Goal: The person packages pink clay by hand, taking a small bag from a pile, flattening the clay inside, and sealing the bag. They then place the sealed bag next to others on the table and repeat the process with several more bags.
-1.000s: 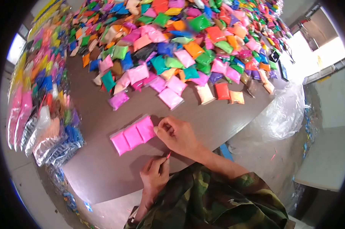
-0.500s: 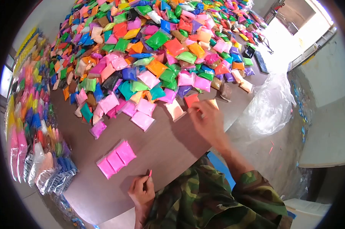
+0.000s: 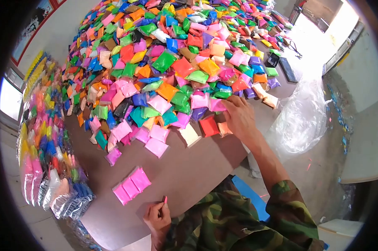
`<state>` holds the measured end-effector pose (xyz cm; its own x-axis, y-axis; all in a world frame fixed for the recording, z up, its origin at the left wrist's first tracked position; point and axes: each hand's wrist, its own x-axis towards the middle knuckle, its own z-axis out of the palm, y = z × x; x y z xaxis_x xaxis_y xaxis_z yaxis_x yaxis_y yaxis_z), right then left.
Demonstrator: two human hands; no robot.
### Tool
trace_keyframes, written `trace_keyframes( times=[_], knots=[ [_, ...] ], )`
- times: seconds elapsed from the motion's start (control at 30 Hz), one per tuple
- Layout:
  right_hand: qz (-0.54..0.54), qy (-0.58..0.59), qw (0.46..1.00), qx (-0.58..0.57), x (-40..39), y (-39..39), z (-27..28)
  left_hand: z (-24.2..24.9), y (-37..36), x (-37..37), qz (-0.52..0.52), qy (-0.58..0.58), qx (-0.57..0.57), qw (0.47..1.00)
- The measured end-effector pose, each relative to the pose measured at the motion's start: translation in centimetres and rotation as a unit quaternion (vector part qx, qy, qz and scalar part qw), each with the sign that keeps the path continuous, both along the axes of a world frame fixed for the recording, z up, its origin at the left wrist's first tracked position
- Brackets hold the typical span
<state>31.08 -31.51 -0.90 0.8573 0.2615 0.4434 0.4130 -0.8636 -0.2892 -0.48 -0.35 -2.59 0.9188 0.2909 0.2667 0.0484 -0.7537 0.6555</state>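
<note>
My left hand [image 3: 157,217] is closed near the table's front edge, pinching a small pink-red piece [image 3: 165,200]. Up and left of it, a row of bright pink packets [image 3: 131,185] lies on the brown table [image 3: 185,175]. My right hand [image 3: 239,117] reaches to the near edge of the packet pile [image 3: 164,62], its fingers bent down at a pink packet [image 3: 217,105]; whether they grip it is hard to tell. An orange packet [image 3: 225,129] lies partly beside that hand, next to a red packet [image 3: 209,126] and a cream packet [image 3: 190,135].
Clear bags of coloured packets [image 3: 51,167] stand along the left side. A crumpled clear plastic bag [image 3: 302,121] hangs at the table's right edge. A dark flat object [image 3: 287,70] lies at the back right, and a blue seat [image 3: 249,194] shows below.
My right hand has moved up and right, from the red packet to the pink packet at the pile's edge. The view has shifted slightly. My left hand keeps its pinch.
</note>
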Motion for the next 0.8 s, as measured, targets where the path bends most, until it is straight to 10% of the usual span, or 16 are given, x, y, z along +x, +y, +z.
trace_keyframes(
  times=[0.2, 0.4, 0.8],
  knots=[
    [-0.029, -0.003, 0.989, 0.146, -4.0, 0.1, 3.8, -0.4, 0.0, 0.0, 0.005, 0.001, 0.018, 1.000],
    [0.117, 0.266, 0.894, 0.342, -10.0, 2.0, 2.0, -0.5, -0.2, 0.0, 0.004, -0.007, 0.035, 0.999],
    [0.254, 0.273, 0.923, 0.098, -11.0, 5.9, 0.9, -0.7, -0.2, -0.1, 0.019, -0.006, 0.032, 0.999]
  ],
)
